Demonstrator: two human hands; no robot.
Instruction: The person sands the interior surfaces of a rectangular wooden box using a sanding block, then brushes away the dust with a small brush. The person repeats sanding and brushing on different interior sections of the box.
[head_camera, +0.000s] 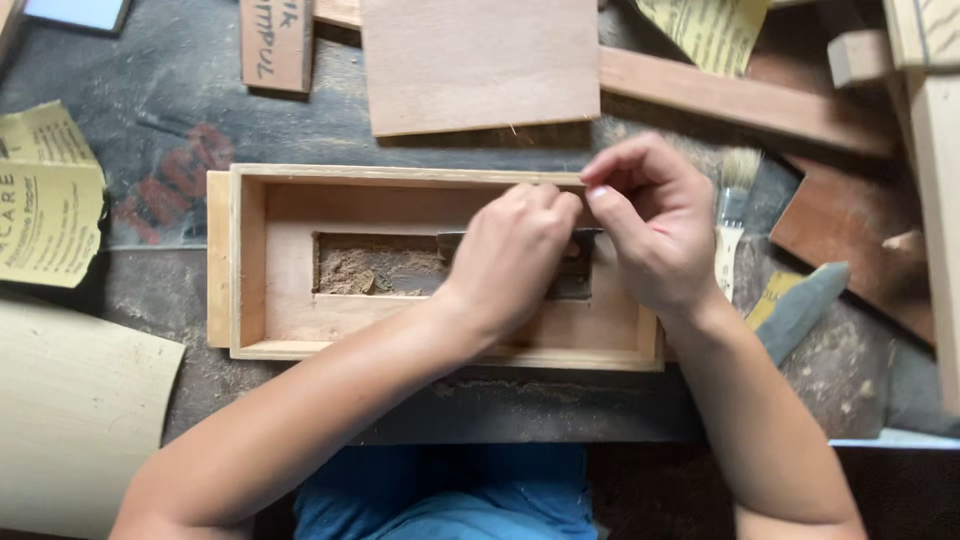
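Left hand (510, 255) and right hand (655, 230) meet over wooden box (250, 260) on counter (150, 110), pinching dark strip (575, 285) across slot; brush (733, 205) just right, sandpaper (45, 200) far left

metal blade (455, 243): mostly hidden under left hand (510, 255) | grip unclear

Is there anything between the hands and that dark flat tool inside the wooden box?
Nothing visible does. The left hand already rests on the dark flat tool, covering most of it, and the right hand pinches at its far end. Both reach over the rim of the wooden box, whose rectangular slot holds sawdust.
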